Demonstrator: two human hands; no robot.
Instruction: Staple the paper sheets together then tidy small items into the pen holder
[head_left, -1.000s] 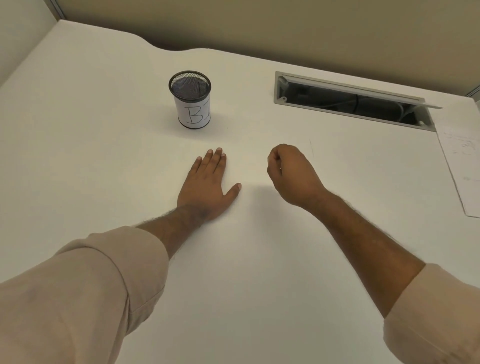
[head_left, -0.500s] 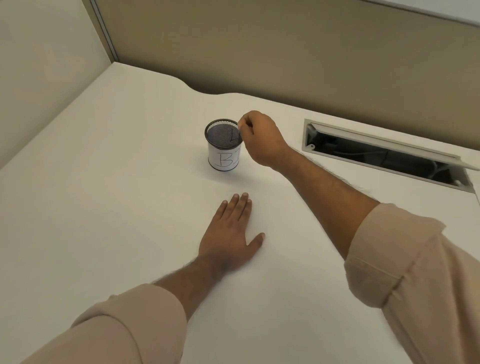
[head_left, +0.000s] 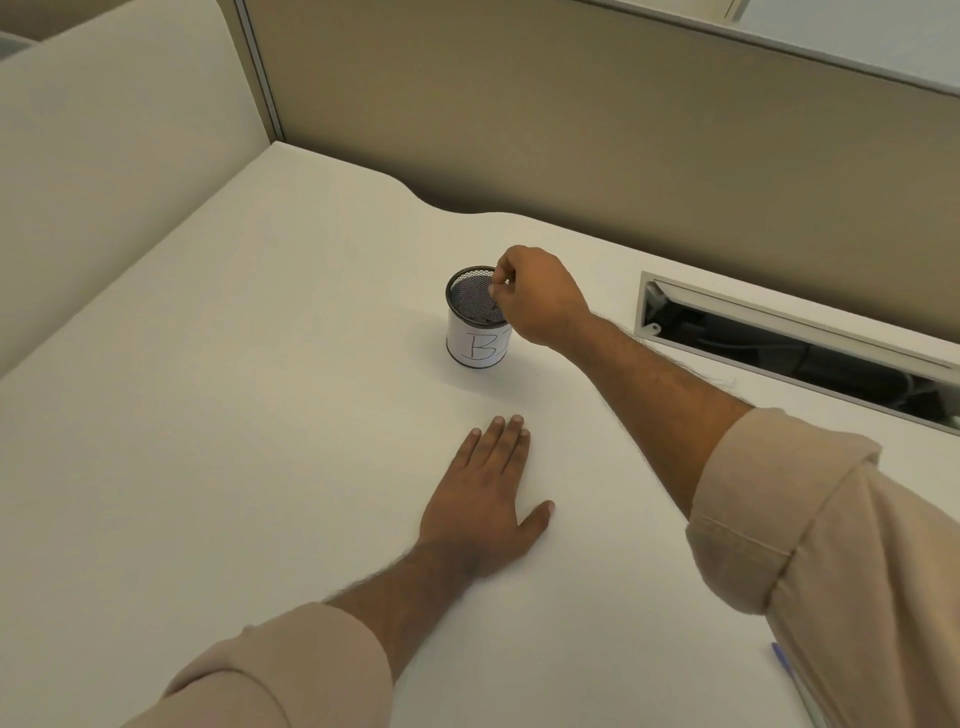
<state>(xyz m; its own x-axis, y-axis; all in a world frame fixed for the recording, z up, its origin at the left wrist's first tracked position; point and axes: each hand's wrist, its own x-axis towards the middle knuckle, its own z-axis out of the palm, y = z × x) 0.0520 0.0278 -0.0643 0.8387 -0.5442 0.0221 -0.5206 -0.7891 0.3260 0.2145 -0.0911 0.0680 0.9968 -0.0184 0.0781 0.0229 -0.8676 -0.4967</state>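
A black mesh pen holder (head_left: 475, 345) with a white label marked "B" stands upright on the white desk (head_left: 260, 415). My right hand (head_left: 535, 299) hovers over its right rim. The fingertips are pinched on a small thin dark item that hangs over the opening; I cannot tell what kind of item it is. My left hand (head_left: 483, 499) lies flat on the desk, palm down and fingers together, a short way in front of the holder and holding nothing.
An open cable slot (head_left: 779, 332) is cut into the desk at the back right. Beige partition walls (head_left: 571, 130) stand behind and to the left. The tip of a blue pen (head_left: 779, 657) shows at the bottom right beside my sleeve.
My right hand has gone from beside the left hand up to the pen holder's rim and now sits over the opening. My view has shifted left. The left hand stays flat.
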